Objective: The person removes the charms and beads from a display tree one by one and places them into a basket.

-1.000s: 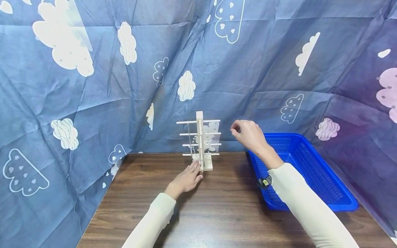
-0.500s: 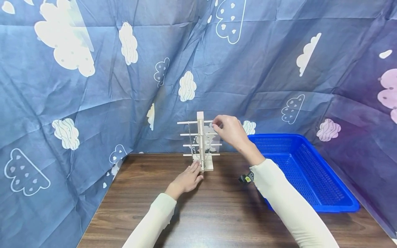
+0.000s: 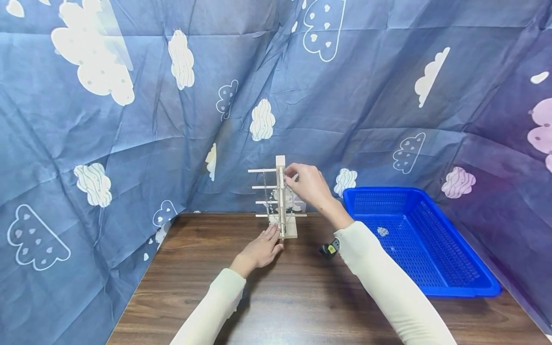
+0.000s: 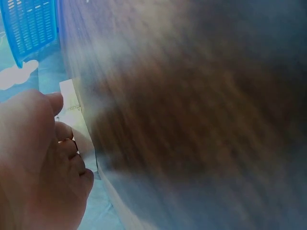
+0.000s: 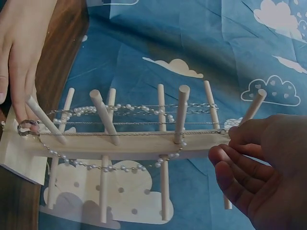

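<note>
A pale wooden jewelry stand, with pegs on several levels, stands upright at the table's back edge. My left hand lies with extended fingers on its base. At the top of the stand is my right hand, thumb and forefinger pinching the upper end of a thin chain necklace beside a top peg. That chain runs down the post to a ring-shaped pendant near the base. A pearl-beaded necklace and other fine chains hang from other pegs.
To the right, a blue plastic basket holds a small whitish heap. Brown wood-grain table lies in front of the stand. A blue cloud-print cloth hangs close behind.
My right hand has moved left from beside the basket's near-left rim to the top of the stand, its fingers now at the chain. The left hand has stayed on the base.
</note>
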{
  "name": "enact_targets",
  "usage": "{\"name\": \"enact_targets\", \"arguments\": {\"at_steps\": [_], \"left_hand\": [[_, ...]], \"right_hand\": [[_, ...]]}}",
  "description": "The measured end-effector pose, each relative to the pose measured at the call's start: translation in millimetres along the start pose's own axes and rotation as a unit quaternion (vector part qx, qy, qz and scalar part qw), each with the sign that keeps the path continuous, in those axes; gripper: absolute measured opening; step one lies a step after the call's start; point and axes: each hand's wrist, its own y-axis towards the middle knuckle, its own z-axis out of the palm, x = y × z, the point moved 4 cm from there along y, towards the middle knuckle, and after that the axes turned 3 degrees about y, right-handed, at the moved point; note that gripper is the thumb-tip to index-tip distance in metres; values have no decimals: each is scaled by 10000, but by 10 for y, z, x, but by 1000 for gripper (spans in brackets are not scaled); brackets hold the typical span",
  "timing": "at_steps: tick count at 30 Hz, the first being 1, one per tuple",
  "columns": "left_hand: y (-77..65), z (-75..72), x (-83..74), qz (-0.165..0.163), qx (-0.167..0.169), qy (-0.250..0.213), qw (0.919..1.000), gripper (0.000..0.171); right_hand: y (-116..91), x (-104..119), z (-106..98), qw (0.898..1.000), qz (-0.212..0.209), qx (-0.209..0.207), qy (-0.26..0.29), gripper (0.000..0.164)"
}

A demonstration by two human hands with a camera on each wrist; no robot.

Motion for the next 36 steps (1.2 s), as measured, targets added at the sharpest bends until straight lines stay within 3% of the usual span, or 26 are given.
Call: {"name": "enact_targets", "arguments": {"at_steps": [11,25,36], "left_hand": [[-15,-37,-33,4,34,-28,10000,63],[-5,-14,-34,-40,57,18,10000,63],[-9,-17,-45,-69,61,98,9999,64]], "right_hand": [[6,-34,56,9996,-202,-171,88,18],[-29,-82,82,9975,171,-344,590,14],[-44,-75,94,9963,82,-434,740,16]]}}
